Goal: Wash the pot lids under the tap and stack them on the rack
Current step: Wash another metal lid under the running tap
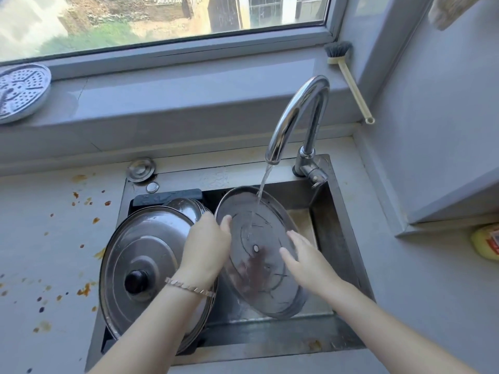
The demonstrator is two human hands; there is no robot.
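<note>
- held lid (270, 287): tilted inside the sink (337, 238), hollow underside facing up, between the two hands.
- left hand (206, 248): grips the lid's left rim. Thumb hooked over onto the inner face; the other fingers are behind the lid, hidden.
- right hand (307, 261): fingers (295, 237) straight, slightly spread, flat on the inner face right of the centre rivet. Pinching nothing.
- water stream (263, 184): hits the inner face just beyond both sets of fingers.
- knobbed lid (145, 255): just left of the left hand, dome up; the left forearm crosses its right edge. Smaller lid (186, 207) shows just beyond the left fingers.
- Hidden: held lid's own knob. A dark frame edge (167, 197) shows behind the two left lids; can't tell if it carries them.
- Materials: lids round steel, wet sheen; black round knob (136, 281). Sink square steel. Tap (297, 114) is a chrome gooseneck, beyond the right fingers. Worktop (54, 238) pale, brown spatter, well left of the left fingers.
</note>
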